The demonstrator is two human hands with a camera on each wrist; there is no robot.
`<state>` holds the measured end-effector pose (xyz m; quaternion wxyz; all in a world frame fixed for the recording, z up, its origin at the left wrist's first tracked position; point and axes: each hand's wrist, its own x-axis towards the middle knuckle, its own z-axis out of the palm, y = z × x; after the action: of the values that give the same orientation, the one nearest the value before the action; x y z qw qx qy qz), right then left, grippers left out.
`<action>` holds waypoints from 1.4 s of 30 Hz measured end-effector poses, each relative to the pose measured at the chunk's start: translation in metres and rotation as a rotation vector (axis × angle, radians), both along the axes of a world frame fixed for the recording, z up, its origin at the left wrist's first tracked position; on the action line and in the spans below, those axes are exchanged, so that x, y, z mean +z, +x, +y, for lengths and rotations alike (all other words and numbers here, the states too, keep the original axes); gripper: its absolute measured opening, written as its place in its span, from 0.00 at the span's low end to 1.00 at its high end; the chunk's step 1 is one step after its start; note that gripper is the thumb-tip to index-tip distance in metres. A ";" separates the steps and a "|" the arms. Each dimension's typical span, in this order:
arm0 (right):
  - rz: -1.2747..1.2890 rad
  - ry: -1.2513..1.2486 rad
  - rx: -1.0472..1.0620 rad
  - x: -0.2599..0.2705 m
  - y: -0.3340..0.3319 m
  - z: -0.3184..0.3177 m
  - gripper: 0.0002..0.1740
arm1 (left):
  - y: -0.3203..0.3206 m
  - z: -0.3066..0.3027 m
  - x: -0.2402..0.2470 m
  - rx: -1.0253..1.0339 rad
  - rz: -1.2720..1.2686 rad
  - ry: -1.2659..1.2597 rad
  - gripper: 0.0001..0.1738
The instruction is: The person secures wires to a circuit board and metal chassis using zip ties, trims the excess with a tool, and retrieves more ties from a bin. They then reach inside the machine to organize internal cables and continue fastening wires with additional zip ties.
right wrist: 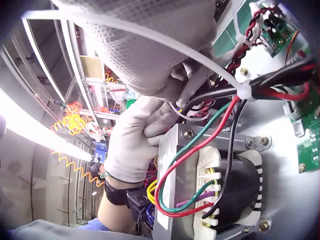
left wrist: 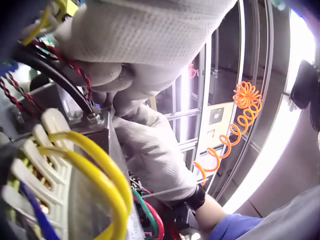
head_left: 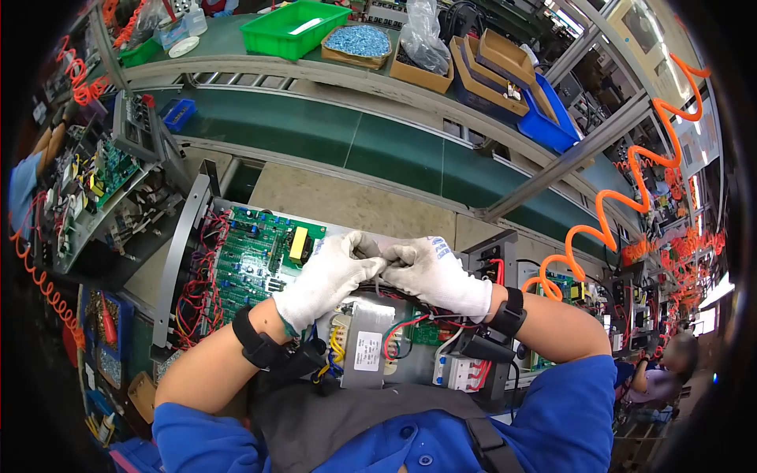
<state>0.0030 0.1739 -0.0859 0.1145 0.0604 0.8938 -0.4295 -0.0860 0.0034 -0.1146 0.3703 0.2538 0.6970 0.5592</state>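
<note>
Cable tie [right wrist: 194, 119] curves beside the wire bundle [right wrist: 212, 93], just below the fingertips; left hand [head_left: 331, 272] and right hand [head_left: 434, 274], meeting, appear to pinch it. Likely tying the bundle; next probably calls for threading and pulling snug.

two gloved hands [head_left: 327, 276] [head_left: 438, 276], two wristbands [head_left: 256, 343] [head_left: 511, 312], one transformer [head_left: 369, 322]

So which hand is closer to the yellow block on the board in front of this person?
Left. The left hand is just beside the yellow block; the right hand is farther off, beyond the left one.
</note>
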 end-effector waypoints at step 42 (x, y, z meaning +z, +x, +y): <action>-0.103 0.181 0.539 0.002 0.001 0.017 0.22 | 0.010 0.028 0.058 -0.103 0.142 -0.056 0.03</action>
<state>0.0042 0.1912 -0.0837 0.2640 -0.1477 0.9052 -0.2984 -0.0763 0.0311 -0.0569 0.3552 0.3179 0.7229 0.5003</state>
